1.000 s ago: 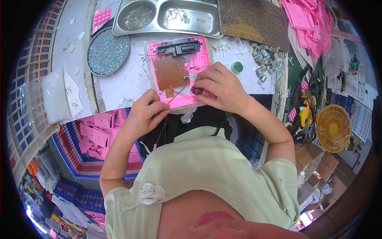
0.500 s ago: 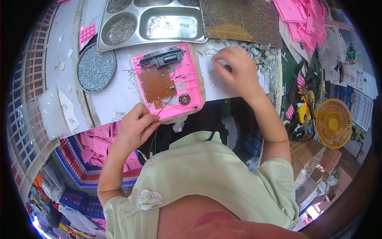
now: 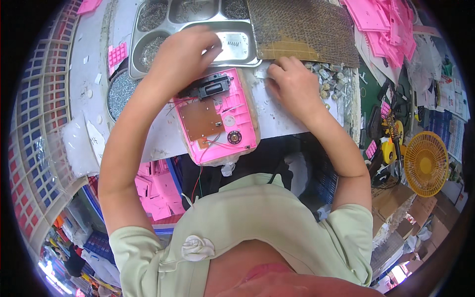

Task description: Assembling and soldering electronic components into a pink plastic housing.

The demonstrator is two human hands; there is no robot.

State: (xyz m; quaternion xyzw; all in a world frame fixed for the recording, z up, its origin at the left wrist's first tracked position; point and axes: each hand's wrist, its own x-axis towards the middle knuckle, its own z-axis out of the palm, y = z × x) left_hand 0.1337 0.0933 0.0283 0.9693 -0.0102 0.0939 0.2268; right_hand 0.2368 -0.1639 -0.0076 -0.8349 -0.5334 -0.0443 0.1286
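Observation:
The pink plastic housing (image 3: 242, 106) lies on the bench in front of me, with a brown circuit board (image 3: 198, 119), a black module (image 3: 213, 88), a small round speaker (image 3: 234, 137) and thin wires in it. My left hand (image 3: 185, 54) reaches past it, over the large compartment of the metal tray (image 3: 242, 62). Its thumb and forefinger are apart; the other fingers are partly hidden. Right of the housing, my right hand (image 3: 296, 86) is closed, fingertips down beside small white pieces. Whatever it holds is hidden.
A round dish of small metal parts (image 3: 121, 94) stands left of the housing. Small metal-and-white parts (image 3: 331, 81) lie right of my right hand, below a brown textured board (image 3: 304, 29). Pink plastic parts (image 3: 378, 24) pile up at the far right. A yellow fan (image 3: 425, 163) stands rightward.
My left hand has left the housing's lower left edge and moved up to the metal tray. My right hand has shifted slightly downward, staying near the white pieces. The whole view has shifted a little.

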